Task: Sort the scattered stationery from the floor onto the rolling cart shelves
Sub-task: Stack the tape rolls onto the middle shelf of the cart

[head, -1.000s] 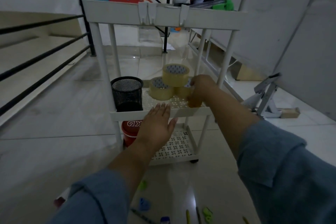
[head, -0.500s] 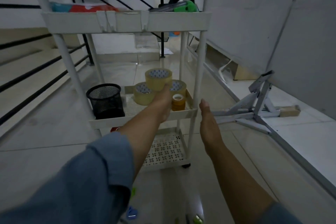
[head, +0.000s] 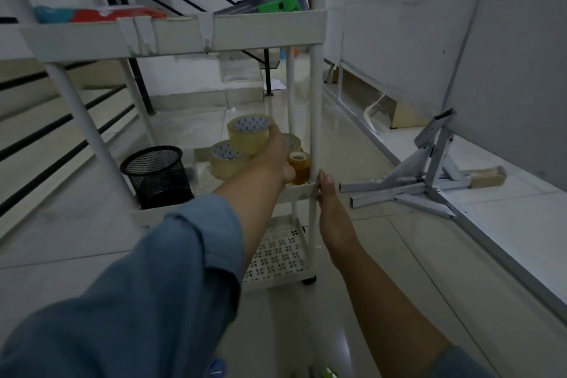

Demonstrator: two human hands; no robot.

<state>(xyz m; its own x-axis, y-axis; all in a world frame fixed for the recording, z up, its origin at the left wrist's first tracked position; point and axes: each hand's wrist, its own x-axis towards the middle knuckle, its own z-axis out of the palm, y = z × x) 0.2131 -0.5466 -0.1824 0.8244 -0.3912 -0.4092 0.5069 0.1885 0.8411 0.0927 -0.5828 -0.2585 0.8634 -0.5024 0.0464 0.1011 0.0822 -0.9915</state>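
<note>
White plastic forms the rolling cart point(head: 267, 35). Its middle shelf point(head: 299, 191) carries a black mesh cup point(head: 156, 176), clear tape rolls point(head: 225, 159) and a small amber tape roll point(head: 299, 166); what the cup contains is not visible. The top shelf carries a green tool point(head: 277, 3) and a red packet point(head: 116, 14). The cart stands on pale glossy floor tiles point(head: 352, 138) beside a black stair railing point(head: 138, 77). My left hand point(head: 277, 152) rests against the uppermost clear roll point(head: 250, 133), fingers hidden, grip undetermined. My right hand point(head: 326, 193) touches the shelf corner, fingers extended.
</note>
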